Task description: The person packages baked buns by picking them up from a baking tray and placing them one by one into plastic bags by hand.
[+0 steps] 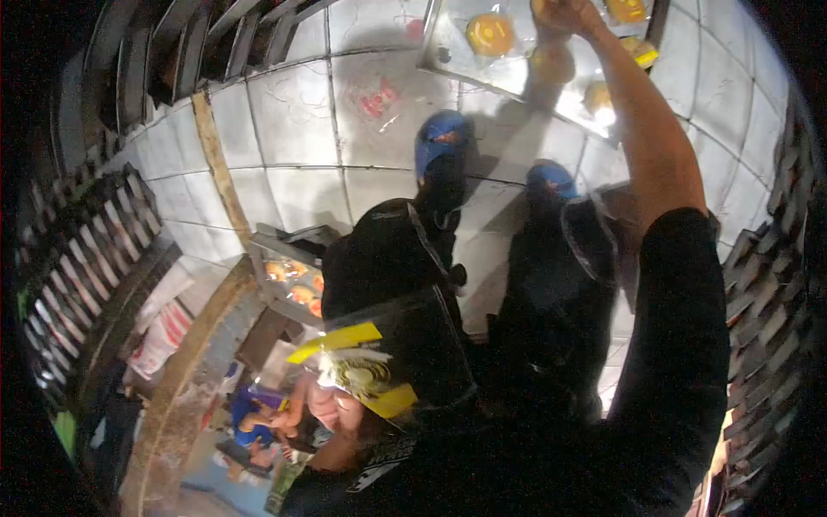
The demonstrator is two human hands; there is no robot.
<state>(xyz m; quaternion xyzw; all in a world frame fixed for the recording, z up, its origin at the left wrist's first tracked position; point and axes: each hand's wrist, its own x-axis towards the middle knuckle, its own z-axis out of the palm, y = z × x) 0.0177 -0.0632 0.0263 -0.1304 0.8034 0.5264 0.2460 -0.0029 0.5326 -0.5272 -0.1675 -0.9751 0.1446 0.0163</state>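
My left hand [334, 408] is closed on a clear plastic packet [401, 401] with yellow bands and a ringed print, in front of my body. What lies inside the packet is hard to make out. My right arm stretches out to a metal tray [525, 79] on the tiled floor. Over this tray my right hand [564, 15] has its fingers closed, and what they hold, if anything, is unclear. A round bun [552, 64] lies just below that hand. Beside it is a wrapped bun [490, 35], and another packet [639, 52] shows yellow edges.
Stacked dark trays [769, 327] rise on the right, and more racks [95, 258] stand at left. Another tray [289, 289] holds wrapped buns. A person in blue [252, 415] is at lower left. A reddish plastic wrapper [377, 99] lies on the tiles [293, 129] near my blue-tipped shoes [444, 142].
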